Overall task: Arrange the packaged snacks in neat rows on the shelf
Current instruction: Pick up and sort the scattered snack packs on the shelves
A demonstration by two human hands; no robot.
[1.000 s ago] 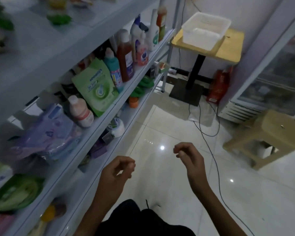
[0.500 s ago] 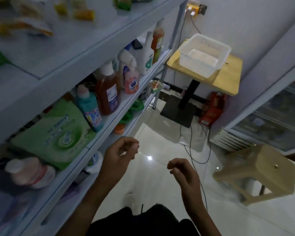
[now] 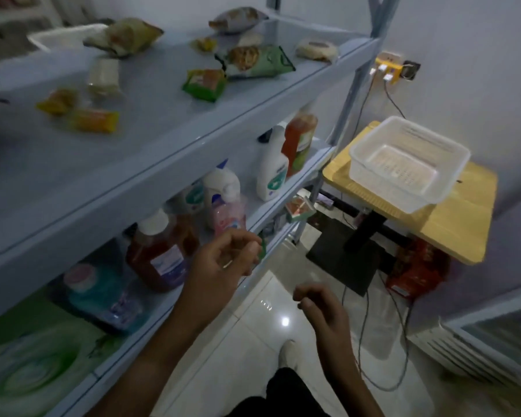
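Both grips are empty, fingers loosely curled: the left hand [image 3: 223,260] has risen toward the shelf [image 3: 169,124], the right hand [image 3: 319,305] stays lower. The view has lifted, so the packaged snacks [image 3: 205,84] now appear, scattered on that shelf; arranging is not yet begun.

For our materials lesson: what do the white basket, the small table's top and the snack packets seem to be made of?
White basket: likely translucent plastic, its perforated base glowing through. Table top: pale, matt, probably wood or laminate. Snack packets: apparently thin crinkled plastic film, slightly glossy.
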